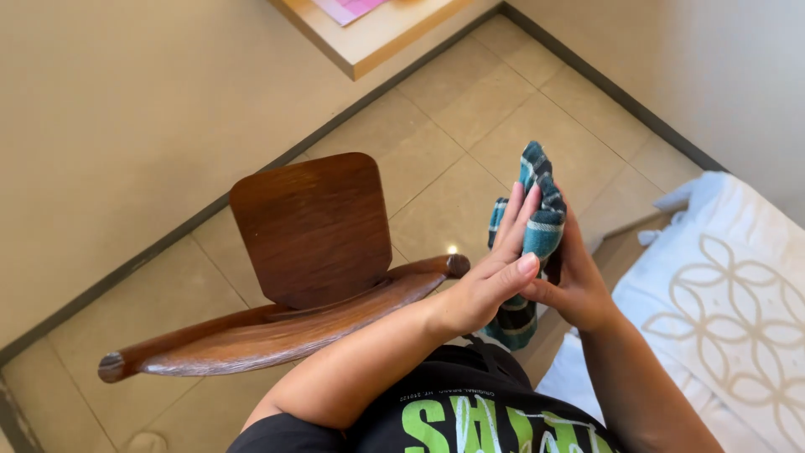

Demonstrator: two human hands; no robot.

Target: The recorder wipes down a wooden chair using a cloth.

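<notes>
Black short-sleeved T-shirt (pixel 470 411), green and white printed lettering on front; bare forearms, no watch or rings visible.

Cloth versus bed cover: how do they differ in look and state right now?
The cloth is teal with dark and pale stripes; the bed cover is white with a pale petal pattern. The cloth is bunched upright between the left hand and right hand; the bed cover lies spread flat, untouched. Both are fabric.

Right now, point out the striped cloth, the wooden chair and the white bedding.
striped cloth (pixel 543 220): head view, upper folded part.
wooden chair (pixel 314 225): head view, middle of the backrest.
white bedding (pixel 729 285): head view, patterned top.
</notes>
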